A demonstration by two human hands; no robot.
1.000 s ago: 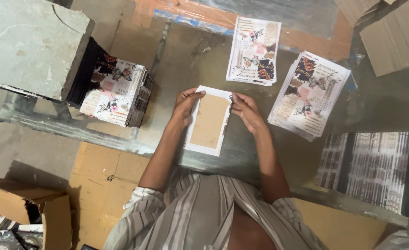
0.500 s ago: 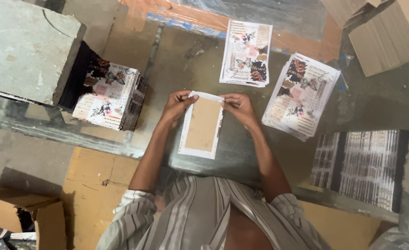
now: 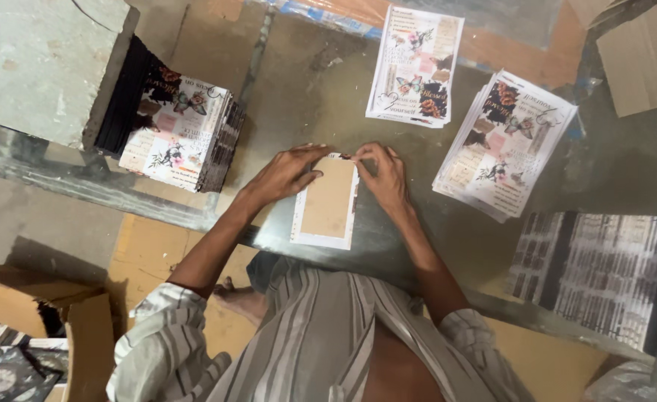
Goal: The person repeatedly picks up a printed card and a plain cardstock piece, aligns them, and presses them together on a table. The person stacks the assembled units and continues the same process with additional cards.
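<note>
Glass-topped work table point(image 3: 321, 82), scuffed and dusty, seen from above; brown cardboard shows through it. Landmark for all positions: the flat brown card panel with white paper border point(image 3: 326, 199), lying at the near middle of the table, just ahead of the person's striped shirt.

Far left of the panel: grey slab-like block point(image 3: 38, 63), kind unclear. Between block and panel: thick stack of floral-printed booklets with dark edges point(image 3: 183, 134), well apart from the panel.

Left hand point(image 3: 287, 173) rests on the panel's upper left corner, fingers curled and pressing down. Right hand point(image 3: 385, 173) sits at the upper right corner, fingertips pinched on the white border edge. Neither hand lifts the panel; it lies flat on the glass.

Handling judgement: the panel looks light and thin, fairly stiff in the card centre, while the paper border is soft and likely to crease or tear. Best held at the edges or corners with flat fingers; it may slide on glass.

Beyond and right of the panel: small pile of floral printed sheets point(image 3: 416, 67), then a fanned pile of similar sheets point(image 3: 503, 145). Far right: stack of dark striped printed sheets point(image 3: 604, 272).

Hidden or unclear: the panel's top edge under the fingers; whether the border is glued or loose; the corner boxes, which are cut off.
</note>
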